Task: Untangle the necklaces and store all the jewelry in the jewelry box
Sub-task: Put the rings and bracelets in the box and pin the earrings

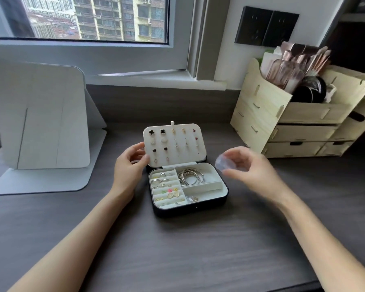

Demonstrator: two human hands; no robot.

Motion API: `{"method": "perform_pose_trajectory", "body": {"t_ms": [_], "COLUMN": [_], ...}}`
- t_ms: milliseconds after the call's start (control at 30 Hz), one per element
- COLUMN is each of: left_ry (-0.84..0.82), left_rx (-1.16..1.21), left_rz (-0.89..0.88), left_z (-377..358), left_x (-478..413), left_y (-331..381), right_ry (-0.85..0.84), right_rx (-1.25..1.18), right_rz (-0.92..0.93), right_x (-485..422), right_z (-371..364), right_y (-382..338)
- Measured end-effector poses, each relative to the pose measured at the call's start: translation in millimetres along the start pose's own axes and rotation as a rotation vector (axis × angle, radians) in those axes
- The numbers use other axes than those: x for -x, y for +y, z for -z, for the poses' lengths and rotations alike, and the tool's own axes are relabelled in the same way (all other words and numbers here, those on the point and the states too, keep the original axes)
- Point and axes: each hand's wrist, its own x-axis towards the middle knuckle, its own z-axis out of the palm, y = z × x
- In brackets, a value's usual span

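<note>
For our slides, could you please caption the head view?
Left hand holds the earring panel of the open jewelry box while the blurred right hand pinches a small pale thing.

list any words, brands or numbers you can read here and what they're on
None can be read.
jewelry box: no lettering on its shell, its lining or the earring panel that the left hand holds.
wooden organizer: plain; the bottle in it is too blurred for any label.
wall sockets: no legible marks.
clear item pinched by the right hand: blurred, nothing legible.
</note>
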Motion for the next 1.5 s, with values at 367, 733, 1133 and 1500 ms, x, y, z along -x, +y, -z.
{"method": "perform_pose_trajectory", "body": {"t_ms": [367,733,1133,1500], "left_ry": [-0.018,-0.044,-0.003,-0.091], "left_rx": [-0.172,-0.238,-0.122,0.143], "left_rz": [0.064,0.063,0.238,0.393], "left_z": [1,2,4,-3], "left_x": [0,-1,-9,-32], "left_y": [2,2,0,21], "right_ry": [-0.523,-0.381,-0.060,-0.179], "right_rx": [0.120,0.493,-0.240,-0.477], "right_rz": [0.069,0.475,-0.461,-0.500], "right_x": [3,17,-109,-117], "right_z": [-12,-12,-58,-43], "right_y": [-10,22,20,-2]}}
